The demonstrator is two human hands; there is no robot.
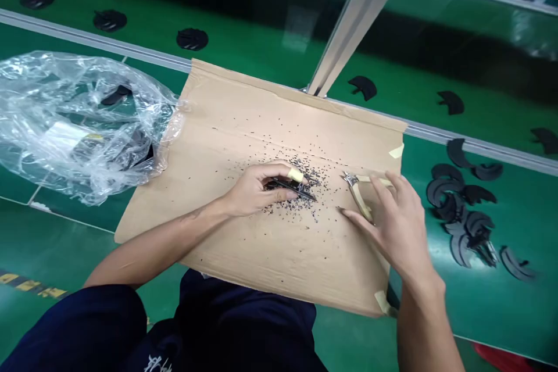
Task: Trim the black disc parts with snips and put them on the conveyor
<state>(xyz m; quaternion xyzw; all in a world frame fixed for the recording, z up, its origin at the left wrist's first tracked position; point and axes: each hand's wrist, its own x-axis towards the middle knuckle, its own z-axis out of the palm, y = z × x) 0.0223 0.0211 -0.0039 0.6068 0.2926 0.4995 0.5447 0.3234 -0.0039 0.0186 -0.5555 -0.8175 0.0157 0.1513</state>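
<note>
My left hand [253, 190] pinches a flat black plastic part [301, 189] between thumb and fingers, just above the cardboard sheet [261, 258]. Yellow tape wraps one of its fingers, and the palm side hides some of the part. Small black scraps [320, 177] lie scattered under and around this hand. To the right, cutting pliers [360, 200] with cream handles rest on the cardboard, jaws pointing up and left. My right hand [399, 224] is spread over them, thumb and fingers apart on either side of the handles; whether the fingertips touch them I cannot tell.
At the left a clear plastic bag [87, 128] holds black parts. Curved black pieces [453, 209] lie piled on the green table at the right. A metal post [349, 29] rises behind the cardboard. More black parts [192, 39] sit spaced along the green strip beyond the rail.
</note>
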